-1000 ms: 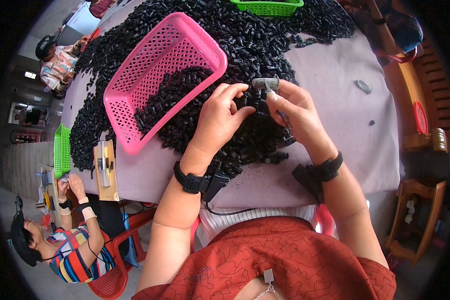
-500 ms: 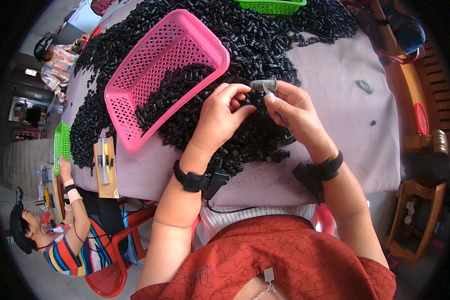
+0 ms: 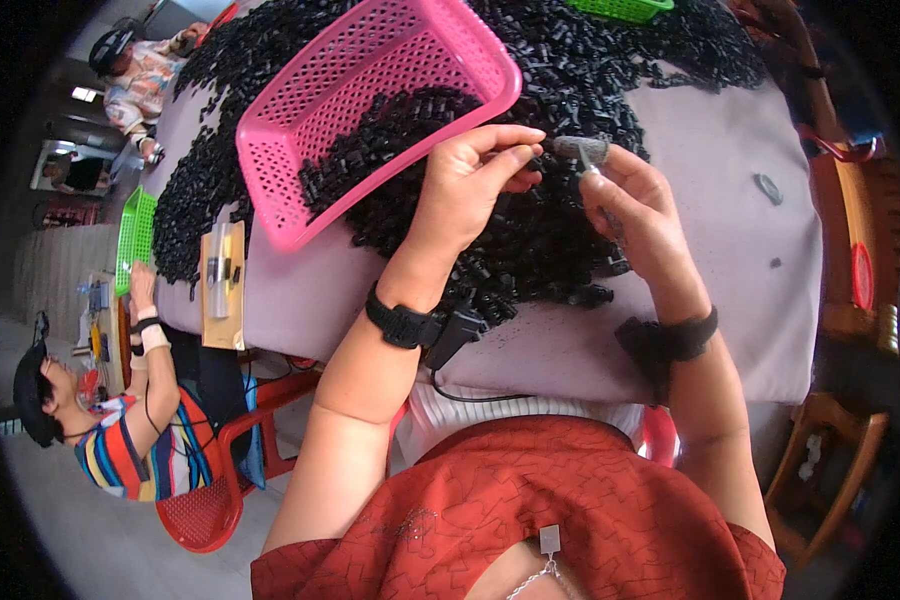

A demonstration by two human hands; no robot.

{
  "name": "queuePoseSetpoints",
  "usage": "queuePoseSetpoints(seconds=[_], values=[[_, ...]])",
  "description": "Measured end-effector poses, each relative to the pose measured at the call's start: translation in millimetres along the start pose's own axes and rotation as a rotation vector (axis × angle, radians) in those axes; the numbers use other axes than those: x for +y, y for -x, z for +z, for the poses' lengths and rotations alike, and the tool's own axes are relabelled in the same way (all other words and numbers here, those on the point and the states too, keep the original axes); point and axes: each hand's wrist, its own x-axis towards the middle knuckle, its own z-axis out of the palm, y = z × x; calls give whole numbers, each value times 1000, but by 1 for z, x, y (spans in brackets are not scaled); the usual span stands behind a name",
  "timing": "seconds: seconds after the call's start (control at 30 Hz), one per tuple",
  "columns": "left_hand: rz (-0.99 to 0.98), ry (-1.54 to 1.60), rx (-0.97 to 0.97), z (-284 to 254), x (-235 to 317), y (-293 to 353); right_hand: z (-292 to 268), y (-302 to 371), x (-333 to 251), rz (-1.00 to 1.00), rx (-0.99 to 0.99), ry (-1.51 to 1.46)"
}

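My left hand [image 3: 470,185] is closed in a pinch in front of the pink basket, thumb against index finger. What lies between its fingertips is too small to make out against the black parts. Just to its right, my right hand [image 3: 640,205] grips a small knife [image 3: 586,158], its thin blade pointing up past the thumb. A grey speckled finger cover [image 3: 576,147] appears to sit on the right index finger. Below and behind both hands spreads a heap of small black moulded parts [image 3: 530,250]. The two hands are close but apart.
The pink slatted basket [image 3: 380,172], partly filled with black parts, tilts on the heap. Green baskets [image 3: 135,235] stand at the left and far edge. A tan board [image 3: 232,318] holds a clear tube. A grey oval piece [image 3: 768,188] lies right. Two people sit at left.
The view has shifted, so the table sits higher and further right. My left fingers have closed into a pinch and drawn slightly back from the blade. My right hand keeps the knife.
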Motion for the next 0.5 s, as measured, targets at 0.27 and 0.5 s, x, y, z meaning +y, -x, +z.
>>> queuePoseSetpoints(seconds=[0.27, 0.5], values=[[-86, 239, -46, -1, 2, 4, 2, 1, 0, -4, -11, -3], [-153, 400, -42, -6, -4, 3, -1, 1, 0, -10, -80, -7]])
